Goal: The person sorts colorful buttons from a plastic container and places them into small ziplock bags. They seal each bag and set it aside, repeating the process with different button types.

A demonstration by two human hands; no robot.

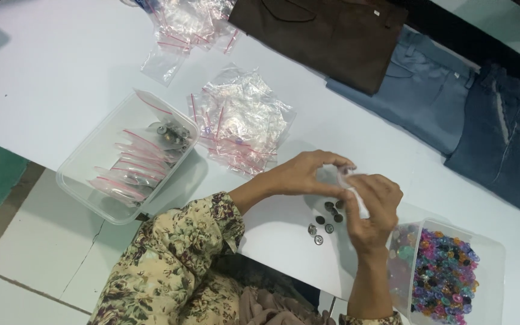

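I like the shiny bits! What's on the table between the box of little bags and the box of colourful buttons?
In the head view, a few small dark metal buttons lie loose there, under the person's hands.

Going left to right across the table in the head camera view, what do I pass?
Clear tub of filled bags → pile of empty zip bags → left hand → right hand, both on a small bag → tub of colourful buttons → dark blue jeans.

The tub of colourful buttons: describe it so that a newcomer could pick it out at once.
Start at the white table and go to its near right corner, beside the right hand. The clear tub there holds pink, purple and green buttons; the other tub holds small bags.
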